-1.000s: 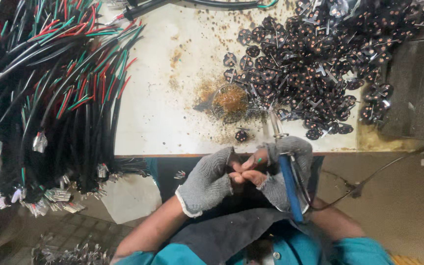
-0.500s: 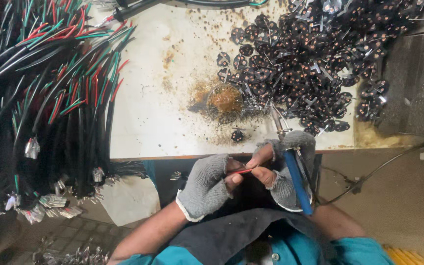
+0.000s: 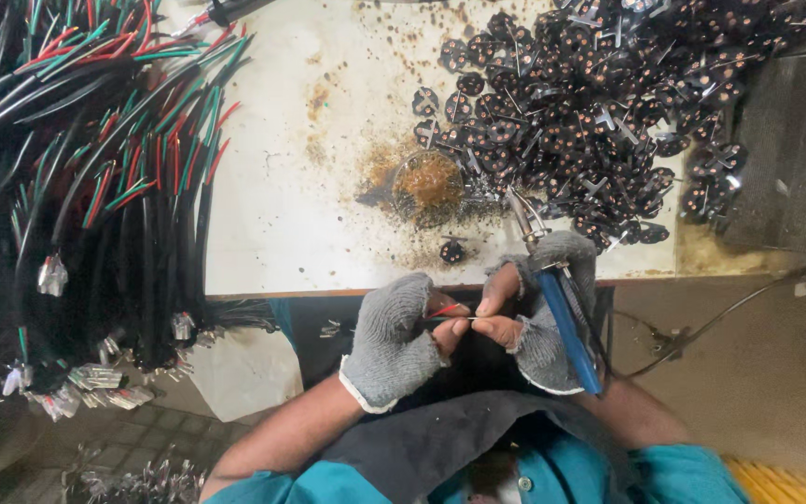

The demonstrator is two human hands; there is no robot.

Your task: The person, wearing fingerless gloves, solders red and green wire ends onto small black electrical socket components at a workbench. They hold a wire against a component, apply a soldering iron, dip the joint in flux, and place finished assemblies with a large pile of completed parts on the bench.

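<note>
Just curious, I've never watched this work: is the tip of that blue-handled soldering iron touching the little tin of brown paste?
Apart. The head view shows bare table between the soldering iron tip and the tin of brown paste; the right hand holds the iron.

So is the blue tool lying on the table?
No, the blue-handled tool is gripped in the right hand, held below the table edge while both hands pinch thin wires.

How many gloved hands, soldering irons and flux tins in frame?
Gloved hands: 2, left hand and right hand
Blue-handled soldering iron: 1, in the right hand
Round flux tin: 1
Total: 4
</note>
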